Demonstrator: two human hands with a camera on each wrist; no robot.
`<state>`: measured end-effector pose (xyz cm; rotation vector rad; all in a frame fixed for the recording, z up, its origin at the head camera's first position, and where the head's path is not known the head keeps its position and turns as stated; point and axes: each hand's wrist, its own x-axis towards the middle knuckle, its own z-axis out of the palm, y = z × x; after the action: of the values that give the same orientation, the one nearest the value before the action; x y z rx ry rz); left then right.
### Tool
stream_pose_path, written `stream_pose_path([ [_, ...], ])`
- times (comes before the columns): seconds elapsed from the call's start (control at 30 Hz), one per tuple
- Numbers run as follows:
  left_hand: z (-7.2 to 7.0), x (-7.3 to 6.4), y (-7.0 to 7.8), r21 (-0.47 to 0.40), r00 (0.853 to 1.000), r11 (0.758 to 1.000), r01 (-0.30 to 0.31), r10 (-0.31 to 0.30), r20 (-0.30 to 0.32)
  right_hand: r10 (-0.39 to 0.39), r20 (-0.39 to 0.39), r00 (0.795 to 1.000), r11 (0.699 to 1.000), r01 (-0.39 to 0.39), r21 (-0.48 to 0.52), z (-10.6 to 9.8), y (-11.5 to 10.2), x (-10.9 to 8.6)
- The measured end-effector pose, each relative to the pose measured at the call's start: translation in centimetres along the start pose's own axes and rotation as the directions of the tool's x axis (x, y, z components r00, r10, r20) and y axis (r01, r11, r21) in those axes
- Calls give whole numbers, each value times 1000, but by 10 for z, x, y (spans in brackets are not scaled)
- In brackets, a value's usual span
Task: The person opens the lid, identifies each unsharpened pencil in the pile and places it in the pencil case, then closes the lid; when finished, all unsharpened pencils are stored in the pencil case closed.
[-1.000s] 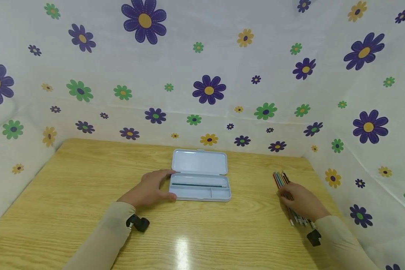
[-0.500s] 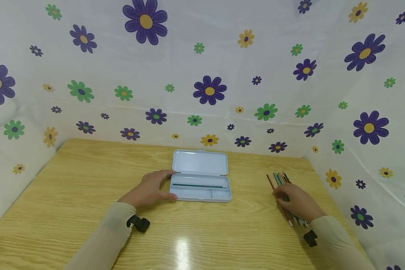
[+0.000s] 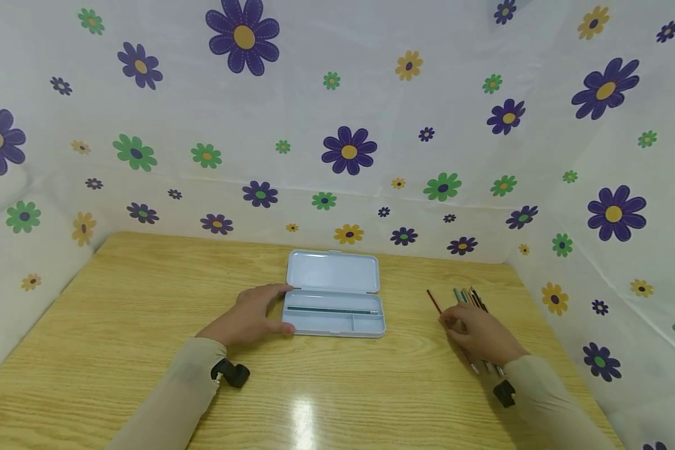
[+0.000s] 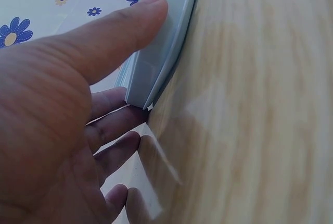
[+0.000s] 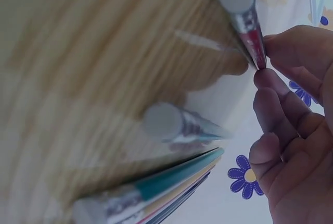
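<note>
Red pencil (image 5: 246,23) in the right hand (image 3: 480,331), over the right part of the table (image 3: 214,412).
Thumb and forefinger pinch it; the other pencils (image 5: 171,177) lie just beside, near the right edge. A wide stretch of wood separates it from the pencil case (image 3: 317,322), whose left edge the left hand (image 3: 247,315) touches, fingers well spread. Behind the raised lid (image 3: 333,270) stands flowered cloth (image 3: 292,112).

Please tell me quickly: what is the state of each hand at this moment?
Left hand: open, touching the left end of the pencil case.
Right hand: closed, pinching a red pencil.
</note>
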<state>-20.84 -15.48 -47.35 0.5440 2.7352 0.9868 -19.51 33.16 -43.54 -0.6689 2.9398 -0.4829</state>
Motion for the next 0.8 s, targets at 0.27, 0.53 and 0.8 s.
stream_pose_path([
  [0.27, 0, 0, 1, -12, 1000, 1000, 0, 0, -3, 45, 34, 998, 999, -45, 0, 0, -1, 0],
  [0.53, -3, -1, 3, -28, 1000, 1000, -11, 11, -4, 76, 65, 995, 997, -77, 8, -6, -3, -12],
  [0.8, -2, 0, 3, -27, 1000, 1000, -4, 4, 3, 53, 60, 997, 998, -55, 20, -4, -4, -12],
])
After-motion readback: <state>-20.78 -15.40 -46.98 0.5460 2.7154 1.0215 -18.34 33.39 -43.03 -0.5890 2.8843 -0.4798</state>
